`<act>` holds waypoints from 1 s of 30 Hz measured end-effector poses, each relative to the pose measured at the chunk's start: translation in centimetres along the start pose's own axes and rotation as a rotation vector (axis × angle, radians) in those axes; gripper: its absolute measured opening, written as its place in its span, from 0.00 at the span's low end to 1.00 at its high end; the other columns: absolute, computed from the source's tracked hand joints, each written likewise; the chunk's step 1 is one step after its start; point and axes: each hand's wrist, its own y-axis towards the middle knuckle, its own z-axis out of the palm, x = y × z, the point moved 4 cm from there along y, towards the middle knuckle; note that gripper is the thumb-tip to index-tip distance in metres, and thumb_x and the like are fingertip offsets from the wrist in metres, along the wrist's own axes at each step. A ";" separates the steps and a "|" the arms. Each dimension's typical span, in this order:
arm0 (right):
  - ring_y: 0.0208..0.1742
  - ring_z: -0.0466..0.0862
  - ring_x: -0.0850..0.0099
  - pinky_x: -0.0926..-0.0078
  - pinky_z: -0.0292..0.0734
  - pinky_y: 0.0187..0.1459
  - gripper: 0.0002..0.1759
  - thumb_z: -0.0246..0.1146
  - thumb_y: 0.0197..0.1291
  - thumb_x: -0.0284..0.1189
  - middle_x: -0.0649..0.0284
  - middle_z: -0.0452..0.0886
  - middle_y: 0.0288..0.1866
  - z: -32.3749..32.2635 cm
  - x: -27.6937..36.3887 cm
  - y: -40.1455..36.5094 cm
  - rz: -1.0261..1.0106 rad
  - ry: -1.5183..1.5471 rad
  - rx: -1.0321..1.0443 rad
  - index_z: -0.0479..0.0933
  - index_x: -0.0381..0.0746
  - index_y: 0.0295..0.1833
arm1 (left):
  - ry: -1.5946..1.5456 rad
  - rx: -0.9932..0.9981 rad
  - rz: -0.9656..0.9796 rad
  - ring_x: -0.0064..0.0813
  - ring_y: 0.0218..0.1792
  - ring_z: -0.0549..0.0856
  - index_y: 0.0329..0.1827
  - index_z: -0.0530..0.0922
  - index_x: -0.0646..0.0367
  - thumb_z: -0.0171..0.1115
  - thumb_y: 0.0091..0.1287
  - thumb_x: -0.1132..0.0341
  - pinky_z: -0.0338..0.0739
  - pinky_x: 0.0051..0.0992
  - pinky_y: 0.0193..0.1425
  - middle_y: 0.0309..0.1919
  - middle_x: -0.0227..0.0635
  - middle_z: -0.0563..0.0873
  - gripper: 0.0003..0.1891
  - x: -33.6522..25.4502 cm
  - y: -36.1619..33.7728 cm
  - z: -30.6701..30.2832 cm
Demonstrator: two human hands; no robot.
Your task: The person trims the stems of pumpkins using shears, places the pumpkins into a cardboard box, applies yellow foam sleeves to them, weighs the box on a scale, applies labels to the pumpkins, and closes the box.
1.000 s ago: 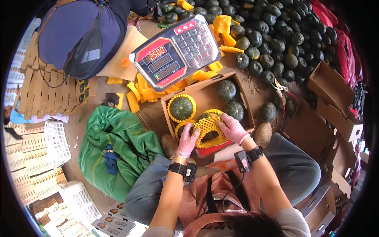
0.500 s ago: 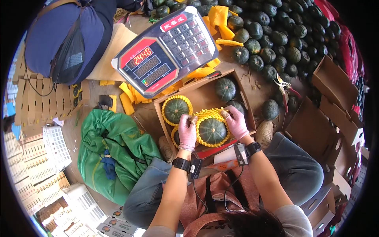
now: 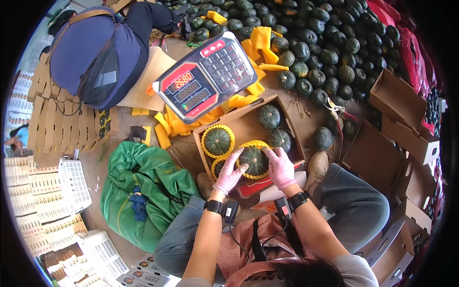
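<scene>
A dark green pumpkin (image 3: 254, 162) with a yellow foam net (image 3: 252, 143) around its side sits in the front part of an open cardboard box (image 3: 241, 125). My left hand (image 3: 230, 173), in a pale pink glove, holds the pumpkin from the left. Opposite it, my gloved right hand (image 3: 280, 168) grips the right side. At the box's left is another netted pumpkin (image 3: 217, 141), and a further one (image 3: 218, 167) shows partly behind my left hand. Two bare pumpkins, one at the back (image 3: 269, 116) and one lower (image 3: 280, 139), fill the right side.
Behind the box a digital scale's display (image 3: 191, 93) is lit. Yellow foam nets (image 3: 177, 125) lie around it. A large pumpkin pile (image 3: 330, 52) covers the back right. Pruning shears (image 3: 335, 109), empty cartons (image 3: 373, 148), a green sack (image 3: 143, 182) and another person (image 3: 91, 52) surround the workspace.
The foam net's upper edge has come down closer around the pumpkin, and my hands now lie along its sides. The scale reading has risen from 2440 to 2680. The view has shifted slightly.
</scene>
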 end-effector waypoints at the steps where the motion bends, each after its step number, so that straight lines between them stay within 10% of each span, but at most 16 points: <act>1: 0.44 0.78 0.53 0.60 0.77 0.42 0.25 0.56 0.52 0.20 0.54 0.75 0.47 0.1 -0.2 0.0 0.054 0.101 -0.010 0.76 0.48 0.57 | -0.095 0.020 -0.043 0.34 0.68 0.66 0.69 0.63 0.62 0.68 0.60 0.63 0.58 0.32 0.73 0.67 0.42 0.68 0.36 0.0 0.1 0.1; 6: 0.37 0.78 0.48 0.59 0.77 0.39 0.21 0.53 0.57 0.20 0.50 0.75 0.41 0.7 -0.6 0.2 0.022 0.228 -0.055 0.75 0.45 0.56 | -0.175 0.077 -0.093 0.33 0.70 0.63 0.72 0.58 0.61 0.82 0.41 0.61 0.56 0.31 0.74 0.69 0.41 0.65 0.54 0.6 0.2 0.4; 10: 0.68 0.66 0.56 0.62 0.60 0.68 0.68 0.77 0.34 0.56 0.46 0.65 0.66 0.9 0.6 1.4 0.136 0.768 0.067 0.48 0.33 0.73 | 0.145 -0.069 0.227 0.45 0.66 0.66 0.75 0.52 0.56 0.82 0.36 0.52 0.59 0.38 0.72 0.65 0.45 0.65 0.62 -4.9 0.0 -1.1; 15: 0.59 0.69 0.55 0.59 0.67 0.61 0.55 0.80 0.28 0.50 0.50 0.63 0.59 0.3 2.1 7.4 0.167 0.617 0.022 0.64 0.40 0.64 | -0.407 0.091 0.050 0.46 0.67 0.66 0.73 0.57 0.57 0.80 0.44 0.54 0.63 0.37 0.69 0.66 0.46 0.66 0.54 -5.5 2.0 -3.6; 18: 0.60 0.66 0.46 0.53 0.66 0.61 0.56 0.78 0.28 0.54 0.43 0.60 0.59 2.1 4.0 9.3 -0.145 0.249 -0.156 0.64 0.40 0.63 | 0.606 -0.228 -0.031 0.48 0.57 0.74 0.59 0.74 0.54 0.67 0.52 0.67 0.69 0.41 0.60 0.53 0.39 0.77 0.28 0.4 3.7 -6.1; 21: 0.61 0.65 0.40 0.45 0.64 0.61 0.52 0.77 0.26 0.52 0.39 0.58 0.63 6.2 3.3 10.1 -0.301 0.108 -0.253 0.67 0.43 0.61 | 0.960 -0.295 -0.200 0.45 0.64 0.65 0.59 0.75 0.39 0.70 0.46 0.52 0.60 0.50 0.63 0.59 0.37 0.69 0.32 1.8 5.0 -5.1; 25: 0.61 0.65 0.41 0.43 0.66 0.58 0.47 0.78 0.18 0.44 0.43 0.63 0.60 8.2 2.8 9.7 -0.599 -0.220 -0.025 0.72 0.52 0.55 | 0.961 -0.246 -0.180 0.49 0.67 0.60 0.57 0.76 0.32 0.72 0.41 0.49 0.57 0.55 0.64 0.64 0.37 0.64 0.33 4.5 4.6 -6.0; 30: 0.65 0.61 0.41 0.43 0.62 0.62 0.49 0.78 0.23 0.45 0.46 0.59 0.65 8.9 3.2 11.2 -0.401 -0.428 0.309 0.69 0.57 0.61 | 0.901 -0.255 -0.155 0.49 0.67 0.59 0.57 0.76 0.31 0.71 0.41 0.52 0.57 0.54 0.65 0.65 0.36 0.63 0.33 5.0 5.0 -5.9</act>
